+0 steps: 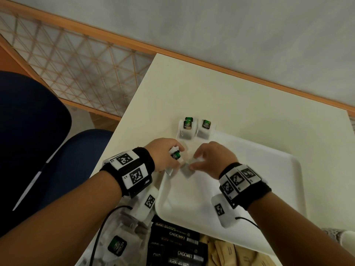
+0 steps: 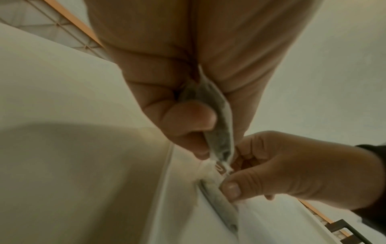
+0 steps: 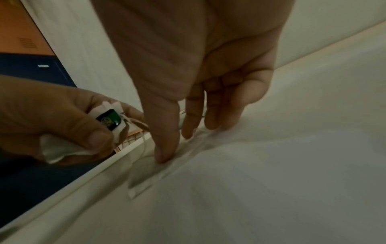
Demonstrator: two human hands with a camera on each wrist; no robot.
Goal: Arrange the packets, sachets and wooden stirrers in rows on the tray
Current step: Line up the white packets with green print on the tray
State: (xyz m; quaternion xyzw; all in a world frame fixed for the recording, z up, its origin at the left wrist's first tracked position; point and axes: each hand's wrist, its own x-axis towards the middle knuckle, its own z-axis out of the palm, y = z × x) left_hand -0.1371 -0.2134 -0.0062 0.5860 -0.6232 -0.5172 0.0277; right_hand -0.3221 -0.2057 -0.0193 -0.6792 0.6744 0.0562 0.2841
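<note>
— fingertips of my right hand (image 1: 210, 159) press down on a flat tea bag (image 1: 187, 170) lying at the left far corner of the white tray (image 1: 269, 189), thumb (image 3: 165, 148) and fingers (image 3: 191, 125) nearly straight, touching the paper.

— and your left?

— my left hand (image 1: 164, 155) is clenched round a small bunch of tea bags (image 3: 108, 122), just beside the right hand, above the tray's left rim.

— how do they look?

— thin white paper pouches, greyish where the leaf shows through, with a green tag (image 1: 176, 155). two more bags (image 1: 195, 128) lie side by side on the table (image 1: 240, 93) just beyond the tray's far edge. black chocmet sachets (image 1: 178, 244) and tan packets (image 1: 230, 252) sit near me.

— what do the wrist cameras add?

— the left wrist view shows the held bag edge-on (image 2: 219, 125) between my thumb and curled fingers. the right wrist view shows the pressed bag's string (image 3: 144, 145), which the head view hides.
</note>
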